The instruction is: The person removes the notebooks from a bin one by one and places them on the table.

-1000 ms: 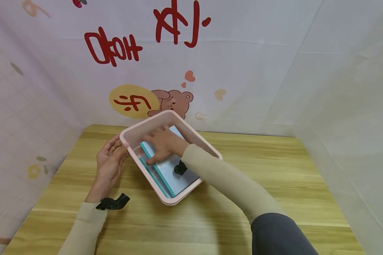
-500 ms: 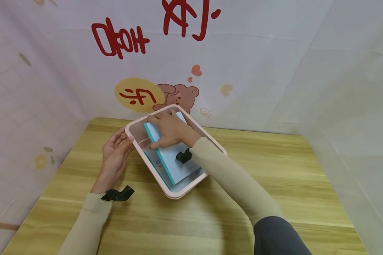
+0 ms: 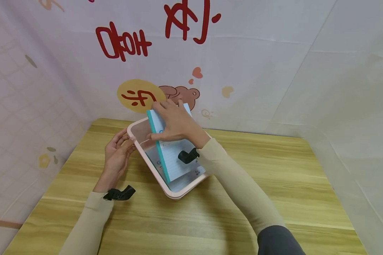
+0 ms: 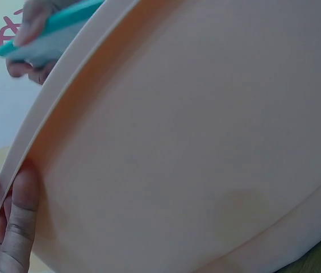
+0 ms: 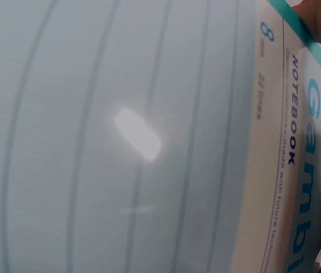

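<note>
The right hand [image 3: 177,122] grips a notebook [image 3: 172,167] whose end, sloping below its fingers [image 3: 159,107], could snag the bin [image 3: 176,194], pinched by the left hand [image 3: 116,153], if raised too little.

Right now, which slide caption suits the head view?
Right hand holds one notebook over another in a pink bin; left hand grips the rim.

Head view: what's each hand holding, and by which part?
Right hand: upper notebook, by its far end. Left hand: pink bin, by its rim, left corner.
</note>
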A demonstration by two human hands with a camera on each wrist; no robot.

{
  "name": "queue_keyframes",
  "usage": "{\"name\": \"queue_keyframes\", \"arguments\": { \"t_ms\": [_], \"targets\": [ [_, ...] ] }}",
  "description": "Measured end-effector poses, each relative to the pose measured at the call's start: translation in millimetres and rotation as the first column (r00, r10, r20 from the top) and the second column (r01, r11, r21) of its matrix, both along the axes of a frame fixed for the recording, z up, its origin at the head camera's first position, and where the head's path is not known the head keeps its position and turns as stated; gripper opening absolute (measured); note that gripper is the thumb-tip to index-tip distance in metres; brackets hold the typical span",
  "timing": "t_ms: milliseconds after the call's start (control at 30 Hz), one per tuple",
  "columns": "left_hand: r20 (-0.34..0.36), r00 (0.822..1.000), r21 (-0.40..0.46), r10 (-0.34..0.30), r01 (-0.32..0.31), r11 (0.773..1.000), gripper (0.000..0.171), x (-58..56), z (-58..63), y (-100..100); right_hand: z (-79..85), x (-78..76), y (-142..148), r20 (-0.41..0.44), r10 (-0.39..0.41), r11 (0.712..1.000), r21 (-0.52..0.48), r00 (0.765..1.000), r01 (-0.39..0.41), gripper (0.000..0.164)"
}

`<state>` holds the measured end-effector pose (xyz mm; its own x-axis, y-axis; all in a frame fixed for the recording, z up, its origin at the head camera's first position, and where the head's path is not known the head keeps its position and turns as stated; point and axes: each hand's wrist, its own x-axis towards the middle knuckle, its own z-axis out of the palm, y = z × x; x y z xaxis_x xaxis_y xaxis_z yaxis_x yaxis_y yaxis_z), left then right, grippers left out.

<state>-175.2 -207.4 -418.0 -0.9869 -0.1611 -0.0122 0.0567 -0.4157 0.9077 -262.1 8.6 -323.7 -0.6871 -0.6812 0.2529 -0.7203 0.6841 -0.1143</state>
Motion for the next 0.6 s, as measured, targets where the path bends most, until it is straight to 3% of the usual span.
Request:
{"name": "queue_keyframes", "arguments": {
  "t_ms": [300, 600],
  "targets": [
    [-0.003, 1.0, 0.018, -0.006, 0.006, 1.0, 0.051, -0.1, 0.8, -0.3, 36.4, 7.0, 14.6, -0.054, -0.032, 0.995, -0.1, 0.998, 0.026, 0.08],
    [-0.004, 1.0, 0.039, -0.011, 0.011, 0.999, 0.052, 1.0, 1.6, 0.0, 62.5, 10.2, 37.5, -0.086, -0.076, 0.982, -0.177, 0.993, 0.06, 0.071]
  ]
}}
